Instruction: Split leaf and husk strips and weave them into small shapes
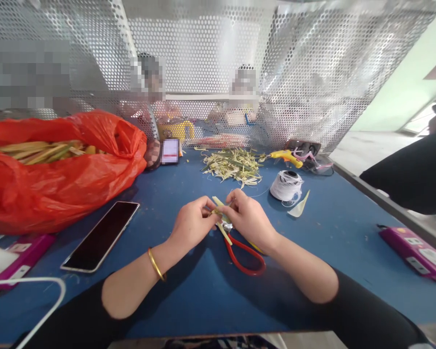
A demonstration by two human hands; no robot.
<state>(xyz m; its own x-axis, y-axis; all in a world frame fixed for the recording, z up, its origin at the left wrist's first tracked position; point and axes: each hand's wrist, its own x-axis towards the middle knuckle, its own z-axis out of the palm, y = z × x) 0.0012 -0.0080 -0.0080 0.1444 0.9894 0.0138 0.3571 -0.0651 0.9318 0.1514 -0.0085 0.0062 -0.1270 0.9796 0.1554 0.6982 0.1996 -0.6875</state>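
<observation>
So I'm standing here watching, and both hands are over the middle of the blue table (pixel 160 203). The left hand (pixel 194 220) has thumb and fingers pinched tight on a thin, flat, pale green strip (pixel 225 235), and the right hand (pixel 252 220) pinches in close on it too. Red-handled scissors (pixel 252 272) lie right below, a smooth rounded loop toward the front edge. Near the far edge there's a scruffy heap of curly plant shreds (pixel 232 167), then a cone of fuzzy white thread (pixel 280 188) nearer the right edge. A crinkly, shiny red plastic bag (pixel 105 194) hogs the far left part, with a flat glossy smartphone (pixel 100 237) between it and the front edge. Elbow room: smooth blue top runs from the right forearm to a purple power strip (pixel 417 252) by the right edge, and a perforated metal screen (pixel 210 58) stands along the far edge
</observation>
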